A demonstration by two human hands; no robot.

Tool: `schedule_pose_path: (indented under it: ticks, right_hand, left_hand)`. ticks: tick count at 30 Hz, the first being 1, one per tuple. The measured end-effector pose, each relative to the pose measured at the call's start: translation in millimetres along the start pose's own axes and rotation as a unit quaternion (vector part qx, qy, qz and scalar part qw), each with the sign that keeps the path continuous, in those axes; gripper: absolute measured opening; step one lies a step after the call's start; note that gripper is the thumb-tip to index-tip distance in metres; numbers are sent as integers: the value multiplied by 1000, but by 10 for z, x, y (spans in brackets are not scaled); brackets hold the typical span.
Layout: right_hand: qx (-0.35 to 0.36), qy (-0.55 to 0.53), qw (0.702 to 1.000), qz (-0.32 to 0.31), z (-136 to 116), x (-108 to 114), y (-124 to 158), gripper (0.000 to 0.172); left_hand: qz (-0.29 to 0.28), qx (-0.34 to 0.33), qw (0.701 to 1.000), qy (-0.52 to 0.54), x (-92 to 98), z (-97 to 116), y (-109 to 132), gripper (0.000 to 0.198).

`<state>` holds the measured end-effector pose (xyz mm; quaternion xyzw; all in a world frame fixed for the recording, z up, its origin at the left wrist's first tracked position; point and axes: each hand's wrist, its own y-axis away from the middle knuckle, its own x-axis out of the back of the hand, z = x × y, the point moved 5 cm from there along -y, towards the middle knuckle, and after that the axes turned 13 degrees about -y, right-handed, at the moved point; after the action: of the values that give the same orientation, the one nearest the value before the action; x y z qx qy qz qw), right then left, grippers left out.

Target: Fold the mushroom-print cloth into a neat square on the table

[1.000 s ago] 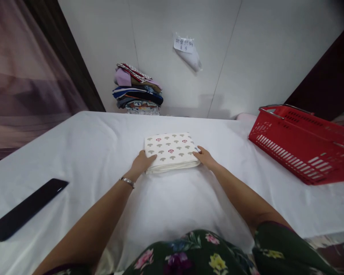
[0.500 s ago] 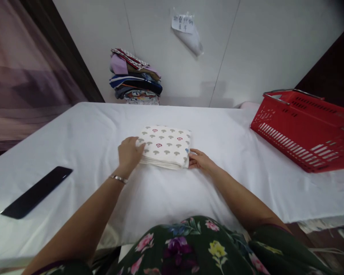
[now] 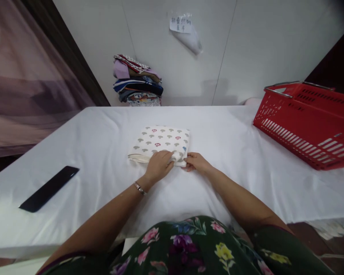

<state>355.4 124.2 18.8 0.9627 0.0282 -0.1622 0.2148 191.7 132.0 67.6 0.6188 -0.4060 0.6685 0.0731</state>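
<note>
cloth [image 3: 157, 138] lies folded on the table [image 3: 218, 126]. the left hand [image 3: 159, 167] pinches its near edge. the right hand [image 3: 198, 162] pinches its near right corner

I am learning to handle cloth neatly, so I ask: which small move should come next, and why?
Probably smoothing the near-right corner of the folded cloth: it looks puckered there beside the left hand, and the right hand is at that corner, well placed to steady it.
</note>
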Motion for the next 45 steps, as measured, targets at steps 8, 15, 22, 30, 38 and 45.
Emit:
schedule_pose_path:
  ticks: [8, 15, 22, 30, 38, 45]
  right_hand:
    - [-23, -28, 999, -22, 105, -37, 25, 16]
    - [-24, -50, 995, -77, 69, -97, 117, 30]
    - [30, 42, 998, 42, 97, -166, 131, 36]
    - [32, 40, 998, 36, 108, -159, 133, 28]
    - [31, 64, 997, 37, 141, -150, 154, 27]
    - [24, 138, 990, 29, 139, -114, 131, 26]
  left_hand:
    - [-22, -20, 999, -26, -115, 226, 134, 32]
    - [-41, 11, 999, 6, -153, 226, 188, 32]
    - [-30, 10, 999, 15, -167, 270, 208, 28]
    - [-28, 4, 998, 53, -11, -222, 324, 33]
    - [-11, 407, 910, 86, -36, -1516, 850, 35]
    - [15, 517, 846, 131, -34, -1558, 960, 31]
